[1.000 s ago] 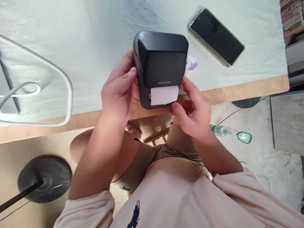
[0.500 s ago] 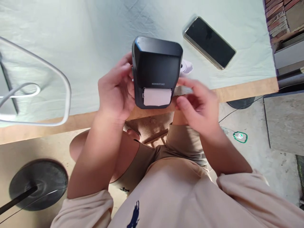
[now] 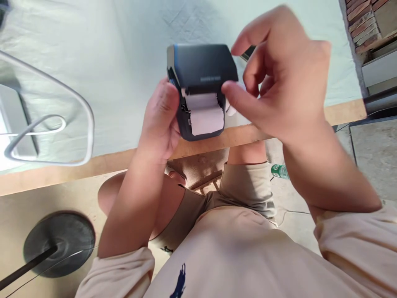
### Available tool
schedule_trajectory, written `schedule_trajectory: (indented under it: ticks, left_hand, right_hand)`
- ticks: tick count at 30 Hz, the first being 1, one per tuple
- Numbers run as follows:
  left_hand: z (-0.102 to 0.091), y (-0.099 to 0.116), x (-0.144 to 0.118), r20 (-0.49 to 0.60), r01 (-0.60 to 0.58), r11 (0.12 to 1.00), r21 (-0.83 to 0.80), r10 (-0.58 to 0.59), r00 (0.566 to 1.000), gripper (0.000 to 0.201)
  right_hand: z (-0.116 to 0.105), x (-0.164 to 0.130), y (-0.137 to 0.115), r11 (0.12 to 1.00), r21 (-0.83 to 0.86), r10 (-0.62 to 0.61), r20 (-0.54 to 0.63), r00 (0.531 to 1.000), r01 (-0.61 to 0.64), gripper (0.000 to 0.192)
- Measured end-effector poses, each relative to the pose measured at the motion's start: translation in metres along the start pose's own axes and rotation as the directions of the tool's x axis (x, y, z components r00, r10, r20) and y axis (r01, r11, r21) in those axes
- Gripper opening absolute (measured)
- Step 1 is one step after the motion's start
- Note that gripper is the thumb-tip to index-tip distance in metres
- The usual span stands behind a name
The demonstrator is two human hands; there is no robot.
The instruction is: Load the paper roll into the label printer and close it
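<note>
My left hand (image 3: pixel 161 118) is closed round the left side of a black label printer (image 3: pixel 201 133), with the thumb along its edge. The printer's lid (image 3: pixel 203 62) stands partly raised above the front edge of the table. Under it a strip of white label paper (image 3: pixel 207 120) runs out over the front. With thumb and index finger, my right hand (image 3: pixel 279 78) grips the lid's right side; its other fingers are curled. Beside the printer, a bit of white paper (image 3: pixel 231 110) shows, mostly behind my right hand.
On the pale cloth (image 3: pixel 130 54) a white cable (image 3: pixel 88 120) loops at the left, near a white box (image 3: pixel 18 120). My right hand mostly covers a phone (image 3: pixel 247 54). The wooden table edge (image 3: pixel 118 160) crosses below. A green-labelled bottle (image 3: pixel 280 171) and a round black base (image 3: pixel 58 244) are on the floor.
The printer's lid has gone from lying shut to partly raised, uncovering the paper inside. My right hand has moved up and onto the lid, now covering most of the phone.
</note>
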State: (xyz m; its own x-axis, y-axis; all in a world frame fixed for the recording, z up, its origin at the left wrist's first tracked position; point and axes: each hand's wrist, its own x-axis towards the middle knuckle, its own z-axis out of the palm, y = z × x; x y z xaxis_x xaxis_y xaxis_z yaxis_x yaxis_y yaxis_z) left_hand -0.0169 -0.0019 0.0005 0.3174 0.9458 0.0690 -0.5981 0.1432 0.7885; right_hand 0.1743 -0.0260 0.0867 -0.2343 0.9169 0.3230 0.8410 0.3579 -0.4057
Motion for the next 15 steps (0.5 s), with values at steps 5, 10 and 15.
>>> schedule_trajectory:
  ticks: [5,10,15]
  left_hand:
    - [-0.001,0.002,-0.002,-0.072,0.025,0.992,0.126,-0.016,0.997,0.026]
    - [0.002,0.002,-0.003,-0.089,0.030,0.989,0.146,-0.017,0.996,0.032]
    - [0.001,0.001,-0.001,-0.035,0.013,0.997,0.079,-0.010,0.999,0.027]
  right_hand:
    - [0.001,0.013,-0.002,0.971,0.237,0.037,-0.161,0.986,0.002,0.026]
    - [0.008,0.018,0.003,0.996,0.088,-0.007,-0.028,1.000,0.010,0.013]
    - [0.010,0.027,0.001,0.981,-0.171,-0.057,0.184,0.981,0.089,0.023]
